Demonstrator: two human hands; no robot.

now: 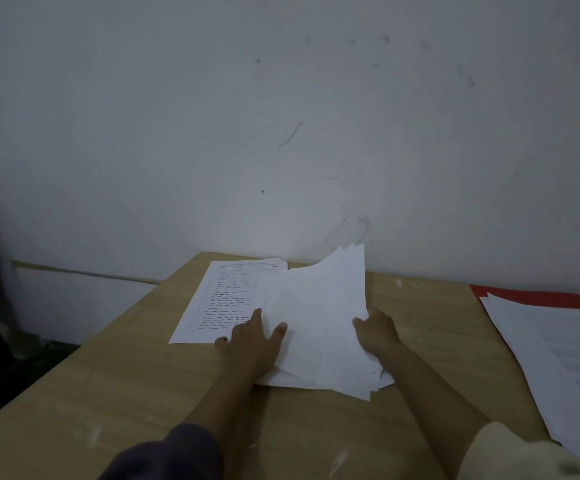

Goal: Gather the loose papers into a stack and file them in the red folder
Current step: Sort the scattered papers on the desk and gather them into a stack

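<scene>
A loose bundle of white papers (319, 320) is tilted up off the wooden table in the middle of the view, its far corners fanned out. My left hand (254, 341) lies at the bundle's left edge, thumb on top of the sheets and fingers spread flat. My right hand (377, 332) grips the bundle's right edge. A printed sheet (224, 299) lies flat on the table under and to the left of the bundle. At the far right the red folder (538, 297) lies open with a pile of white sheets (558, 358) on it.
The wooden table (136, 382) butts against a white wall at the back. Its left edge runs diagonally, with dark floor beyond it. Pale scuff marks dot the tabletop.
</scene>
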